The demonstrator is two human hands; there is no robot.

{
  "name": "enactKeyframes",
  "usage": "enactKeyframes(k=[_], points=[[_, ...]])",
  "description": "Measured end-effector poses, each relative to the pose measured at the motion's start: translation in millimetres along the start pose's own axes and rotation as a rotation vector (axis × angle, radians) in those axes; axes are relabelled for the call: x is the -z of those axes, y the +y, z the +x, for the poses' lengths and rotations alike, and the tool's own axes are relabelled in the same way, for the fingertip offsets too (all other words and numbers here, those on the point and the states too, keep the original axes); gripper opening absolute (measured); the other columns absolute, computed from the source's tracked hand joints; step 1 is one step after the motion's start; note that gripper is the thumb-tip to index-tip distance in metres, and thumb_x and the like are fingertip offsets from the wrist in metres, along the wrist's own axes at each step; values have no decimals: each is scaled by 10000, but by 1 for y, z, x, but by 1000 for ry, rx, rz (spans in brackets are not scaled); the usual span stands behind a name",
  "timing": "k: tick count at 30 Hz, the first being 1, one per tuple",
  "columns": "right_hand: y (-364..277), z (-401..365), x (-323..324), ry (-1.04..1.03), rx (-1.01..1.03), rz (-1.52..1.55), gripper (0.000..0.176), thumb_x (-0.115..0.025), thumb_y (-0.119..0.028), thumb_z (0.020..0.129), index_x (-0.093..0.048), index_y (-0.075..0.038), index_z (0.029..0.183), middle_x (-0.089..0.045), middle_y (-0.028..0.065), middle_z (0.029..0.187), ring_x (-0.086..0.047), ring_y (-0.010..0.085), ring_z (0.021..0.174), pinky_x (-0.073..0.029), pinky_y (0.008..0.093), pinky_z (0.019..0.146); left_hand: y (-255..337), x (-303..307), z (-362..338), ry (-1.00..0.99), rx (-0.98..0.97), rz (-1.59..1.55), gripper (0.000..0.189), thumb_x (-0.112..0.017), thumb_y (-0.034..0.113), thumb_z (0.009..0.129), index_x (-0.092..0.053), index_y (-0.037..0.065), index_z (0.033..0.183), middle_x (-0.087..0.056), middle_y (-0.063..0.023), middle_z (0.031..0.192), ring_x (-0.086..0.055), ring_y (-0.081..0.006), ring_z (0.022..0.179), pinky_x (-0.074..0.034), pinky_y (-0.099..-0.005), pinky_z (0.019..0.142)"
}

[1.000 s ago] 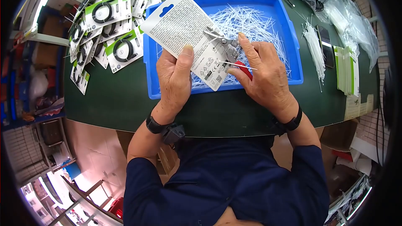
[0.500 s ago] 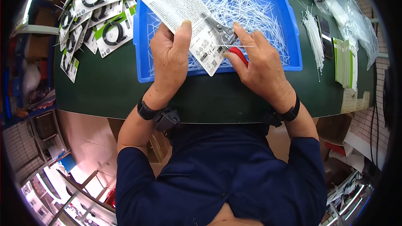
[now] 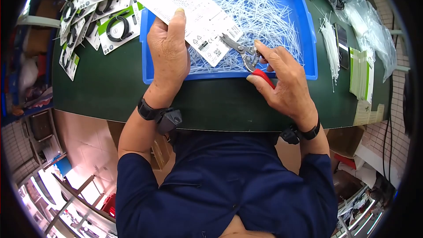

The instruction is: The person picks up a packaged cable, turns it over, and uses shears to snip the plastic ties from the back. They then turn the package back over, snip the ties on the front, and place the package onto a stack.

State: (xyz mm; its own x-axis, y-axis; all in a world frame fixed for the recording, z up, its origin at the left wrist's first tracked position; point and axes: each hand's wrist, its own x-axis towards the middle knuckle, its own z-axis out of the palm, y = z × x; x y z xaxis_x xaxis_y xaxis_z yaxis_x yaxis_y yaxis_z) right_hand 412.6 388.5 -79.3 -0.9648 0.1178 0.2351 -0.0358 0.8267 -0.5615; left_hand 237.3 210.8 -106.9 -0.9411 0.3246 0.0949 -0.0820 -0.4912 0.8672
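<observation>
My left hand (image 3: pixel 169 46) grips a white printed packaging card (image 3: pixel 194 17), thumb on its text side, with the hang hole at the upper left. In my right hand (image 3: pixel 284 72) is a pair of red-handled cutting pliers (image 3: pixel 246 55) with a spring between the handles. Their jaw tips point up and left, right at the card's lower right edge. Both hands are over the front of a blue tray (image 3: pixel 310 39). Inside the tray lies a heap of white cable-tie pieces (image 3: pixel 260 13).
Carded black cables (image 3: pixel 116 28) are piled at the left on the dark green table (image 3: pixel 216 105). Right of the tray lie a bundle of white cable ties (image 3: pixel 329 48), a dark phone-like object (image 3: pixel 342 46), a stack of green-white cards (image 3: pixel 361 75) and clear plastic bags (image 3: pixel 357 13).
The card has moved left and slightly up with my left hand. My right hand has drawn the pliers down, and the white tie strip seen across them earlier no longer shows there.
</observation>
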Motion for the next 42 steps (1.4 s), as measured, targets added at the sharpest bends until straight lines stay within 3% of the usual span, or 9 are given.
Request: enactKeyframes(k=[11,14,27,34,42], points=[[-8,5,-3,-12,-15,-28,685,-847,-154,841,-588,-55,1468,-650,135,983,-646,262,807,-548,374,747,0,0,-7,-4,51,-89,315,-571,154,1080,-598,-72,1299,-691,-107,1200,-669,-130,1044,-539,-301,944],[-9,5,-1,4,-2,-20,687,-844,-159,845,-581,-56,1471,-649,133,980,-643,263,796,-547,378,743,1,-3,-10,-23,-25,-106,307,-558,142,1084,-595,-65,1308,-687,-111,1215,-675,-140,1062,-545,-313,957],[-17,-14,0,27,-24,-33,672,-841,-158,858,-577,-42,1464,-643,132,941,-627,254,745,-535,365,691,4,-12,-23,-42,-27,-97,289,-526,152,1101,-612,-47,1291,-689,-109,1205,-667,-136,1076,-541,-315,961],[-22,-31,-7,36,-72,126,660,-825,-125,859,-579,-36,1465,-618,108,919,-607,226,745,-528,343,698,-5,1,-37,-76,-110,208,338,-554,245,1109,-621,-45,1269,-692,-85,1141,-613,-78,980,-510,-270,862],[-37,-18,-12,29,0,302,680,-826,-102,830,-584,-40,1463,-610,108,955,-601,209,791,-522,321,733,-9,2,-53,-124,-175,162,450,-611,364,1093,-622,-45,1280,-697,-77,1139,-595,-72,983,-489,-251,853]])
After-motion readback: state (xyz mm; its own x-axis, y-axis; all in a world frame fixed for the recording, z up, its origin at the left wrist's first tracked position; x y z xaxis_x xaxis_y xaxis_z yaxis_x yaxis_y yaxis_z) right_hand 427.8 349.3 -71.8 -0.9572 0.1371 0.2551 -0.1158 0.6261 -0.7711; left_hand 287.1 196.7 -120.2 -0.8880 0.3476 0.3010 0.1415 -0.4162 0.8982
